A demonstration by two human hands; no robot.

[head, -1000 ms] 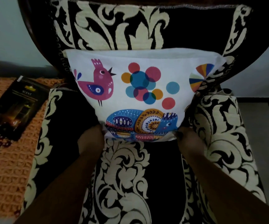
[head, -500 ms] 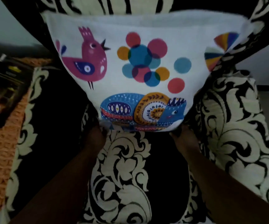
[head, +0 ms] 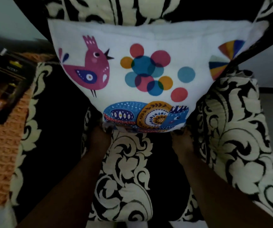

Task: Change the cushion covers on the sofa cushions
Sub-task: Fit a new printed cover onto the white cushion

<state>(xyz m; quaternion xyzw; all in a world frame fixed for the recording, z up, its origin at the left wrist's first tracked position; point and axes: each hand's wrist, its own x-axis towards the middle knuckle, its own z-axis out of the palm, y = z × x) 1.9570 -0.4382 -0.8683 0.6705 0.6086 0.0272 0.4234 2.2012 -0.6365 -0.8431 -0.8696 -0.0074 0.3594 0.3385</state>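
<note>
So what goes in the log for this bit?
both hands: left hand, right hand hold bottom edge | cushion: leans against sofa back

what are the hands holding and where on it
Both hands hold the printed cushion by its bottom edge: the left hand at the lower left corner, the right hand at the lower right. The fingers are hidden under it.

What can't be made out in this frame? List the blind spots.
Head view only:
- Fingers of the left hand and right hand: tucked under the cushion's lower edge, so the grip is unclear.
- Cushion's back and any zip or opening: face away from the camera.
- Chair backrest top: cut off by the upper edge.
- Print on the dark packet, left: too dim and blurred to read.
</note>
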